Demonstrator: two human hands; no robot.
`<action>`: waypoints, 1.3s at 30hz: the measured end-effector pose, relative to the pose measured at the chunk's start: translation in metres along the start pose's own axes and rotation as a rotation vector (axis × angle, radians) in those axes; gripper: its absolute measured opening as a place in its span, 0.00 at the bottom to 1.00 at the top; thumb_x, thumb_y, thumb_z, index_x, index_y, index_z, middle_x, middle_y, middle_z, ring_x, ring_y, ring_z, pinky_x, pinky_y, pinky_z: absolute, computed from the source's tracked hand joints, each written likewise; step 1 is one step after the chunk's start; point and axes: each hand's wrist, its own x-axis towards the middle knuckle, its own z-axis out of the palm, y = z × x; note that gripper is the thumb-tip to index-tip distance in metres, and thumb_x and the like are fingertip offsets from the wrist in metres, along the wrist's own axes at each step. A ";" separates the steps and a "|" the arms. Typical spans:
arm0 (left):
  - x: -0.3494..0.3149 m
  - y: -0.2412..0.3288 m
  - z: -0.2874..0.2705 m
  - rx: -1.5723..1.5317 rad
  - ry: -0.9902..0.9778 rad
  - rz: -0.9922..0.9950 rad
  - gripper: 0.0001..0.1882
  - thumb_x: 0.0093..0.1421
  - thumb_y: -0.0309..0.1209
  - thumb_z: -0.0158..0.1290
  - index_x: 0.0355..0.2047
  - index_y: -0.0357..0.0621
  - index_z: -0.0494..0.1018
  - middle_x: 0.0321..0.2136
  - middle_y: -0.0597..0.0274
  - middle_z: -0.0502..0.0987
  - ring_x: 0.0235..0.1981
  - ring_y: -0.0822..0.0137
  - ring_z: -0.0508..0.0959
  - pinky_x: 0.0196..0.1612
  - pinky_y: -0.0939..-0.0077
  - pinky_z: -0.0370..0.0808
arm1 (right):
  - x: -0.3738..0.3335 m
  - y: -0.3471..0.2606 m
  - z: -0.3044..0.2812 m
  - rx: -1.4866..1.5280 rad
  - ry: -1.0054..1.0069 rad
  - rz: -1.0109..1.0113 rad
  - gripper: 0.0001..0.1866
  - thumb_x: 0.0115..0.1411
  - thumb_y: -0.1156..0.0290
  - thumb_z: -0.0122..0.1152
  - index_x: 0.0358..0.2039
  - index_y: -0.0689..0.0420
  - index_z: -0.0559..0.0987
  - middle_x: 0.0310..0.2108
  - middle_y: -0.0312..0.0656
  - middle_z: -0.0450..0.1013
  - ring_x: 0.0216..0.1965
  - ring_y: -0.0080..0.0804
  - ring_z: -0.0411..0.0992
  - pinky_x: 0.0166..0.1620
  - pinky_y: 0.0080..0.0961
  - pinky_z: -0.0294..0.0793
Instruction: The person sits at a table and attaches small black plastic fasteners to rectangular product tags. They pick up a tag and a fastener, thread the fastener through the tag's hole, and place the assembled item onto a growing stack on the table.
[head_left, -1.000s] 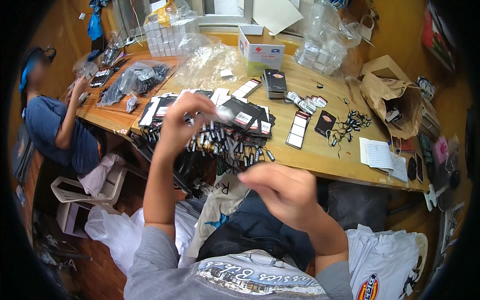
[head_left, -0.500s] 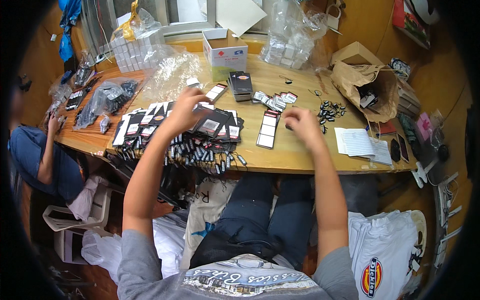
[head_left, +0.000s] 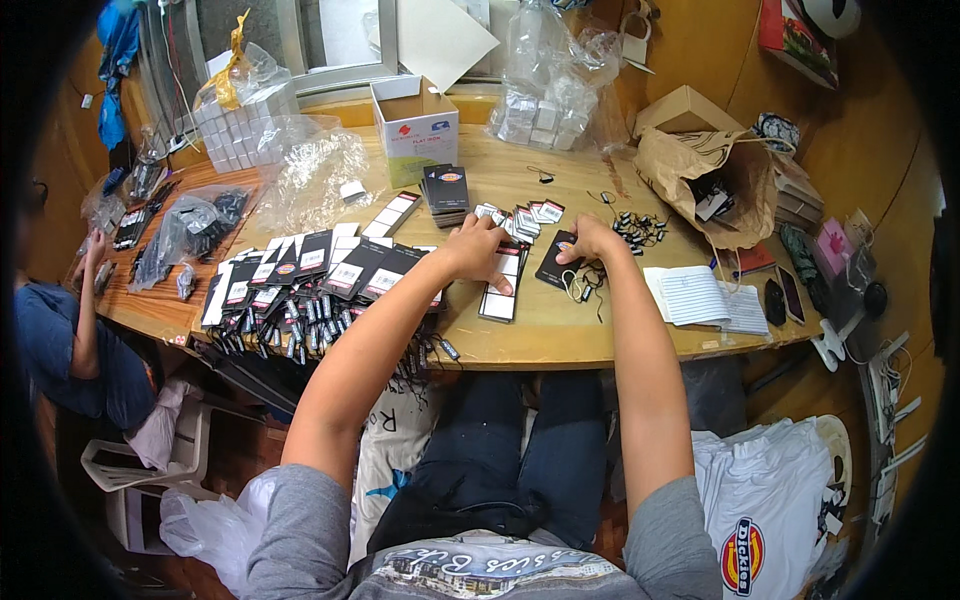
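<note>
My right hand (head_left: 592,243) pinches a black hang tag (head_left: 556,261) by its right side, just above the tabletop. A pale loop of string and dark cords (head_left: 584,287) dangle below that hand. My left hand (head_left: 474,252) rests on a narrow stack of white label cards (head_left: 499,296) with red ends, thumb and fingers spread apart over it. Left of this stack lies a wide heap of black hang tags (head_left: 350,268), their cords and small dark fasteners hanging over the table's front edge. Small white tags (head_left: 522,222) lie just beyond my hands.
Behind stand a stack of black tags (head_left: 444,192) and an open white box (head_left: 416,135). To the right are a pile of dark cords (head_left: 640,232), a paper bag (head_left: 700,180) and a notebook (head_left: 690,297). Another person (head_left: 75,350) sits at the left.
My left hand has come from above the tag heap rightward onto the label card stack. In my right hand a black tag with string now shows, nearer that stack.
</note>
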 end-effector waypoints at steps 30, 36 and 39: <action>-0.007 0.024 -0.030 -1.394 0.496 -0.256 0.14 0.46 0.24 0.54 0.32 0.28 0.68 0.24 0.59 0.72 0.23 0.74 0.71 0.25 0.82 0.68 | -0.018 -0.070 -0.058 0.479 0.148 -0.379 0.04 0.42 0.76 0.58 0.20 0.63 0.75 0.18 0.39 0.70 0.20 0.23 0.66 0.25 0.20 0.65; -0.002 0.018 -0.023 -1.467 0.508 -0.263 0.13 0.46 0.23 0.54 0.33 0.30 0.69 0.24 0.59 0.72 0.22 0.75 0.71 0.24 0.84 0.68 | -0.026 -0.076 -0.057 0.639 -0.040 -0.352 0.04 0.46 0.75 0.56 0.23 0.62 0.73 0.20 0.34 0.68 0.22 0.17 0.63 0.24 0.14 0.61; -0.004 0.018 -0.028 -1.455 0.507 -0.219 0.15 0.47 0.27 0.54 0.34 0.31 0.68 0.24 0.61 0.73 0.25 0.76 0.72 0.31 0.85 0.68 | -0.022 -0.075 -0.055 0.761 -0.080 -0.433 0.05 0.48 0.74 0.55 0.25 0.61 0.73 0.20 0.32 0.67 0.21 0.15 0.61 0.21 0.11 0.59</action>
